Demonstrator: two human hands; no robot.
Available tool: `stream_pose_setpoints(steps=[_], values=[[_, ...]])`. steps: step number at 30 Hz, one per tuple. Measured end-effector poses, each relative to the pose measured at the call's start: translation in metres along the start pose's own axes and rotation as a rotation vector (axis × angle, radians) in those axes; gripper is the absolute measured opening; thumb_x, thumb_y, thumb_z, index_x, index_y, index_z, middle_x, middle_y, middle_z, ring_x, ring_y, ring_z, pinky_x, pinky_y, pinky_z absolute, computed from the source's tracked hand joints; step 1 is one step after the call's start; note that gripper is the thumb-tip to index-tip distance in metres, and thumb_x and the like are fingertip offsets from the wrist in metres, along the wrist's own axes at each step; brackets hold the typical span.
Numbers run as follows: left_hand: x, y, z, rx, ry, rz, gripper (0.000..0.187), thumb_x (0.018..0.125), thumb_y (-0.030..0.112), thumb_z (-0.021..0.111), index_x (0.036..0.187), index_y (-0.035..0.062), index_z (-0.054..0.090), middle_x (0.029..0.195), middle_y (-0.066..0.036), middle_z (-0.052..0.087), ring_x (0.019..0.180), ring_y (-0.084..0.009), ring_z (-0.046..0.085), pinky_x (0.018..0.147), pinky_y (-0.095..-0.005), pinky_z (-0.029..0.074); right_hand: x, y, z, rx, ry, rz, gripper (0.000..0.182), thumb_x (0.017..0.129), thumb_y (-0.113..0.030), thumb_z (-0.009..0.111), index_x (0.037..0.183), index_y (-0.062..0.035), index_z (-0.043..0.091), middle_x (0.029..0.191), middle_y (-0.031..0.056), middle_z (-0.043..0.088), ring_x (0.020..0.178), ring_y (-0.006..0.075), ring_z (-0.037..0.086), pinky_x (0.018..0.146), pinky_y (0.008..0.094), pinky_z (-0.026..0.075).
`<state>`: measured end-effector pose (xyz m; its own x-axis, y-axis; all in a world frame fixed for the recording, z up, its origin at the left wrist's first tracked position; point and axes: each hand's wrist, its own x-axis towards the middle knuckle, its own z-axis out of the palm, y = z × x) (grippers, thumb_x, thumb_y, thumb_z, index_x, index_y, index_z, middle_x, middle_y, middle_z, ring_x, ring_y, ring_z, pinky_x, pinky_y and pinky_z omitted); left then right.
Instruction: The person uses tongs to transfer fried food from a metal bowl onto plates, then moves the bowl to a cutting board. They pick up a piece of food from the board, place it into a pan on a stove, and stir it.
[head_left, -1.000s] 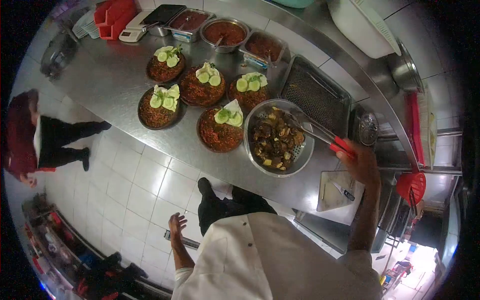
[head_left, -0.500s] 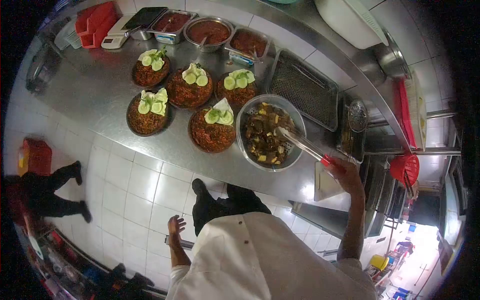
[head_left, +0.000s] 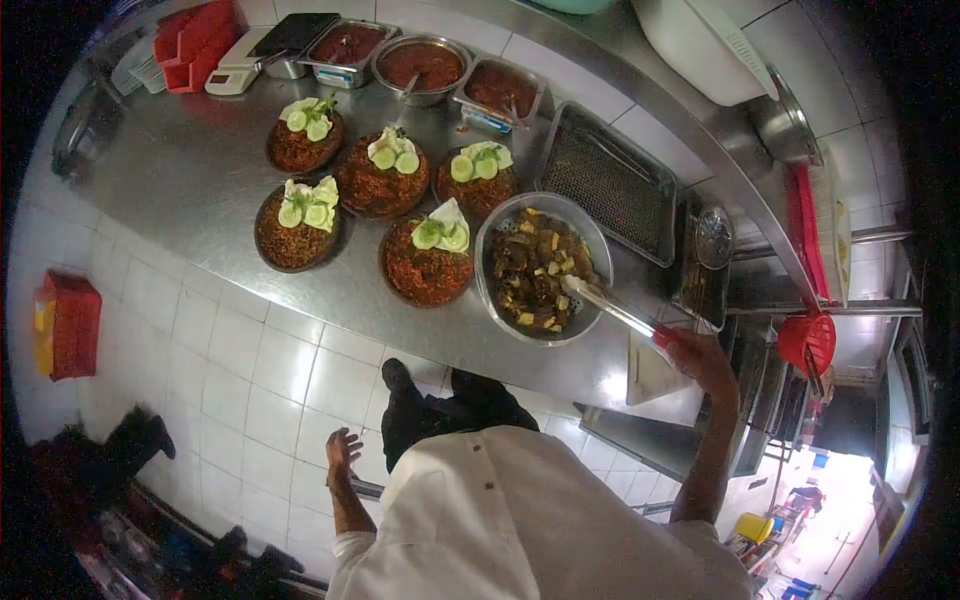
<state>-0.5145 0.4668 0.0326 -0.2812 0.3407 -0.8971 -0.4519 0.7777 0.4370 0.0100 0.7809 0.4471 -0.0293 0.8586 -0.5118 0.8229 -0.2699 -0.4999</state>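
My right hand (head_left: 702,360) is closed around the red grip of a pair of metal tongs (head_left: 625,314). The tongs' tips reach into a round metal colander (head_left: 484,285) of dark brown and yellowish fried pieces (head_left: 535,265). Left of the colander, several dark round dishes of red sambal stand on the steel counter, each topped with cucumber slices and a pale green leaf; the nearest sambal dish (head_left: 425,275) almost touches the colander. My left hand (head_left: 343,450) hangs over the floor beside my body, fingers apart, holding nothing.
Metal containers of red sauce (head_left: 420,65) line the back of the counter (head_left: 190,215), beside a wire-mesh tray (head_left: 610,185). A white cutting board (head_left: 655,368) lies under my right hand. A red crate (head_left: 72,325) and another person's dark leg (head_left: 130,445) are at left.
My right hand and the tongs have shifted slightly down and right, and the pieces in the colander lie differently. The person at left has moved down, away from the red crate.
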Motion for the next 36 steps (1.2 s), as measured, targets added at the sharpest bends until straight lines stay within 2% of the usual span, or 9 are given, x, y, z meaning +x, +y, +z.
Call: stream_pose_setpoints(steps=[3,6,9,12,15,18,24,27,36], values=[[-0.007,-0.002,0.005,0.015,-0.004,-0.054,0.051,0.084,0.041,0.045,0.120,0.0049,0.045,0.104,-0.016,0.059,0.080,-0.0265,0.061,0.067,-0.0404,0.046,0.008,0.001,-0.004,-0.122,-0.008,-0.050,0.034,0.088,-0.036,0.055,0.107,-0.0094,0.064,0.088,0.0029,0.066,0.061,0.0071,0.049,0.056,0.0237,0.044],[-0.003,-0.005,0.008,0.054,0.020,-0.075,0.051,0.083,0.041,0.046,0.119,0.0053,0.045,0.103,-0.015,0.059,0.080,-0.0264,0.061,0.067,-0.0406,0.046,0.010,0.006,-0.004,-0.081,0.021,0.053,0.031,0.087,-0.033,0.057,0.105,-0.0088,0.065,0.087,0.0014,0.066,0.062,0.0063,0.050,0.057,0.0229,0.044],[-0.009,-0.002,0.007,0.008,-0.005,-0.012,0.051,0.083,0.041,0.046,0.120,0.0055,0.045,0.103,-0.015,0.059,0.080,-0.0263,0.061,0.068,-0.0409,0.046,0.008,0.013,0.004,0.077,0.119,-0.100,0.035,0.083,-0.028,0.062,0.106,-0.0013,0.063,0.067,-0.0053,0.052,0.059,0.0056,0.043,0.053,0.0217,0.036],[-0.006,0.001,0.008,-0.028,-0.026,-0.025,0.053,0.082,0.043,0.047,0.120,0.0066,0.045,0.108,-0.015,0.058,0.082,-0.0258,0.060,0.071,-0.0424,0.044,-0.002,0.001,0.004,0.227,0.102,0.037,0.043,0.082,-0.031,0.064,0.110,0.0014,0.059,0.066,-0.0053,0.049,0.057,0.0050,0.040,0.051,0.0219,0.033],[-0.009,0.012,0.016,0.003,0.013,-0.020,0.049,0.083,0.041,0.047,0.117,0.0062,0.047,0.102,-0.014,0.060,0.078,-0.0253,0.062,0.068,-0.0407,0.046,0.001,-0.002,0.008,0.286,0.082,0.037,0.051,0.080,-0.034,0.066,0.113,0.0033,0.056,0.066,-0.0054,0.047,0.056,0.0046,0.038,0.050,0.0221,0.030],[-0.007,0.008,0.015,0.003,0.003,0.011,0.046,0.084,0.040,0.046,0.115,0.0065,0.048,0.098,-0.014,0.061,0.075,-0.0247,0.062,0.068,-0.0400,0.047,0.018,-0.008,0.018,0.363,-0.054,-0.075,0.031,0.085,-0.026,0.059,0.110,-0.0075,0.062,0.084,-0.0009,0.063,0.070,0.0063,0.051,0.064,0.0209,0.043],[-0.005,0.008,0.009,-0.058,0.015,0.010,0.044,0.086,0.036,0.045,0.116,0.0050,0.048,0.099,-0.014,0.061,0.075,-0.0251,0.062,0.069,-0.0403,0.047,0.066,-0.102,0.066,0.002,-0.207,-0.288,0.036,0.085,-0.032,0.059,0.109,-0.0050,0.062,0.076,-0.0006,0.059,0.067,0.0082,0.049,0.062,0.0237,0.041],[-0.012,0.005,0.005,-0.077,0.059,0.033,0.045,0.086,0.036,0.045,0.118,0.0048,0.047,0.100,-0.015,0.061,0.075,-0.0258,0.062,0.069,-0.0403,0.047,0.090,-0.126,0.088,0.120,-0.305,-0.359,0.036,0.084,-0.027,0.060,0.111,-0.0037,0.060,0.075,-0.0020,0.057,0.065,0.0062,0.049,0.060,0.0208,0.041],[-0.028,-0.055,-0.007,-0.168,0.114,-0.085,0.047,0.087,0.037,0.041,0.122,0.0038,0.043,0.109,-0.018,0.058,0.088,-0.0305,0.061,0.071,-0.0419,0.047,0.097,-0.169,0.106,-0.121,-0.210,-0.404,0.034,0.084,-0.026,0.060,0.110,-0.0047,0.059,0.074,0.0019,0.060,0.065,0.0085,0.051,0.061,0.0245,0.043]])
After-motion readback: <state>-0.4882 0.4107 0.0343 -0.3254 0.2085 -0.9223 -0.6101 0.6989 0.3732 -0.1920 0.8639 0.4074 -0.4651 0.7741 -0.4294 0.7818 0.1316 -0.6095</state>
